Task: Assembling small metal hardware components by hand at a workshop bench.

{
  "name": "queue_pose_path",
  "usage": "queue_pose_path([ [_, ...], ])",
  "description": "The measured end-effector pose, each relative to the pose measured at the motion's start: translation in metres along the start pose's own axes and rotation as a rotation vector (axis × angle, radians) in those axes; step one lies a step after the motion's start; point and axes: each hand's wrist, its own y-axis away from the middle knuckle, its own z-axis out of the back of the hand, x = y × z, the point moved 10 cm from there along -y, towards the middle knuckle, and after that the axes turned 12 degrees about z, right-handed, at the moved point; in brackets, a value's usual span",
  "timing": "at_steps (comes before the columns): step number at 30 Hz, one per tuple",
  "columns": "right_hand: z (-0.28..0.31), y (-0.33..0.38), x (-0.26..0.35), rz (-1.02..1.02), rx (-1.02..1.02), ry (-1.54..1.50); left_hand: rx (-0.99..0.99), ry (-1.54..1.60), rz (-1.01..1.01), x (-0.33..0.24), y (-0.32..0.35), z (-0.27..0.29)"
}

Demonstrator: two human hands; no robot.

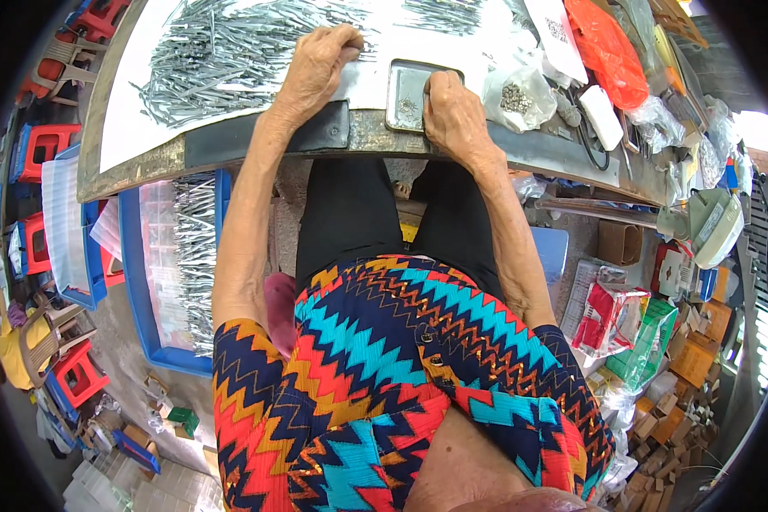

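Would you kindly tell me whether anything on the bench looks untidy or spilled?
The thin metal strips beside the left hand lie crisscrossed in a loose heap, which looks untidy; nothing looks clearly spilled.

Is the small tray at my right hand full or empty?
Neither: some tiny pieces lie in the tray, whose visible floor is otherwise mostly bare; your right hand hides part.

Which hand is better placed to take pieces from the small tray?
Probably your right hand: it is over the small tray, while your left hand is by the grey strips.
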Motion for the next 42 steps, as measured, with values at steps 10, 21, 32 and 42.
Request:
queue_pose_path([
  [10, 0.012, 0.015, -0.024, -0.364, -0.241, -0.635, 0.011, 0.607, 0.445, -0.03, 0.018, -0.019],
  [21, 0.004, 0.033, -0.025, -0.539, -0.55, -1.47, 0.127, 1.248, 0.863, -0.031, 0.057, -0.077],
  [32, 0.011, 0.038, -0.02, -0.526, -0.532, -1.575, 0.183, 1.352, 0.893, -0.043, 0.061, -0.089],
  [42, 0.014, 0.044, -0.026, -0.513, -0.564, -1.441, 0.208, 1.279, 0.867, -0.047, 0.061, -0.091],
])
